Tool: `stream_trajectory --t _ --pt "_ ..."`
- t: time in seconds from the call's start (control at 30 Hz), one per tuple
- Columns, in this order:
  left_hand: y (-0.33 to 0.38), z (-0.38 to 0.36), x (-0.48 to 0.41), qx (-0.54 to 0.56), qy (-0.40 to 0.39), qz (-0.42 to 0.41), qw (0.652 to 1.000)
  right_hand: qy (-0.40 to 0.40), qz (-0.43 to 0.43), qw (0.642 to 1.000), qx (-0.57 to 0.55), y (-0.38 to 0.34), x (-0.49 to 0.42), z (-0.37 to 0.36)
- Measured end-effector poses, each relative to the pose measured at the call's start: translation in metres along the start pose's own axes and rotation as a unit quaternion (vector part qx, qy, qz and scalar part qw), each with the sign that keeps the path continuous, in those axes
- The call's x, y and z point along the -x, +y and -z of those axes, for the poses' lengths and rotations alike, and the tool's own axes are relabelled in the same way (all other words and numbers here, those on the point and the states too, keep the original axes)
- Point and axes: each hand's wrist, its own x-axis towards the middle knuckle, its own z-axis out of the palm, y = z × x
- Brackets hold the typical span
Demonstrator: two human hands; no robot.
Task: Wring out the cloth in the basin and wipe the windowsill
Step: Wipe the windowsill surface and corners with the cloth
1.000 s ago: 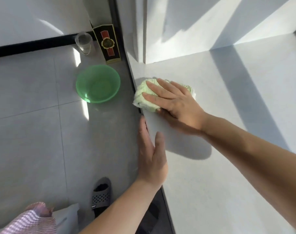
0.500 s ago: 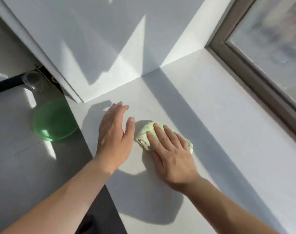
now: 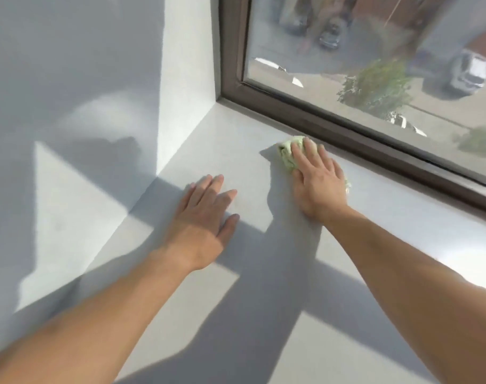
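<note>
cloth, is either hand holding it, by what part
Neither grips it: the right hand presses flat on top of the cloth on the windowsill; the left hand holds nothing.

This is looking like a room in a home or flat on an upper floor: a wide, pale windowsill (image 3: 225,139) is running under a brown window frame (image 3: 333,134) and meeting a plain white wall (image 3: 70,79) at the corner. Through the glass (image 3: 305,87), parked cars (image 3: 470,72) and a leafy tree (image 3: 374,87) are showing on a street below. Sunlight is falling in bright patches across sill and wall.
</note>
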Motion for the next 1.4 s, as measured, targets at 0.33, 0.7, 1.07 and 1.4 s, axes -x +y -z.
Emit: stream_trajectory --t 0.33,0.7,1.07,1.4 --pt "-0.004 -0.005 -0.002 -0.034 -0.019 -0.018 0.999 0.077 -0.208 0.974 -0.055 -0.057 -0.009 -0.01" --pt "-0.005 -0.003 -0.004 -0.032 -0.021 -0.026 0.999 0.085 -0.3 0.949 -0.05 -0.04 0.028 -0.01" --pt "-0.008 -0.007 -0.002 -0.026 -0.01 -0.035 0.999 0.074 -0.352 0.932 -0.047 -0.03 0.043 -0.011" --pt "-0.021 0.002 0.01 0.057 0.017 -0.042 0.997 0.049 -0.252 0.966 -0.03 -0.035 0.073 -0.013"
